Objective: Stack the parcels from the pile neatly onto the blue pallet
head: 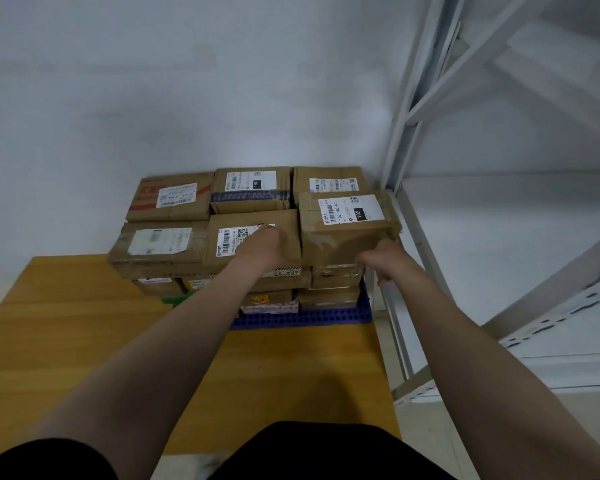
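Observation:
Several brown cardboard parcels stand stacked in layers on the blue pallet [305, 318] against the white wall. The top right parcel [347, 226], taped and labelled "102", sits slightly higher than its neighbours. My right hand [383, 259] grips its near right lower corner. My left hand [262, 249] lies flat on the middle front parcel [236, 237], covering part of its label, fingers toward the "102" parcel's left side. Behind stand a red-printed parcel [170, 195], a parcel labelled "150" [252, 188] and one more at the back right [329, 181].
The pallet rests on a yellow wooden surface [84, 341]. A white metal shelving rack [499, 237] stands close on the right, its upright post [402, 140] almost touching the stack. Something green [174, 301] shows under the left parcels.

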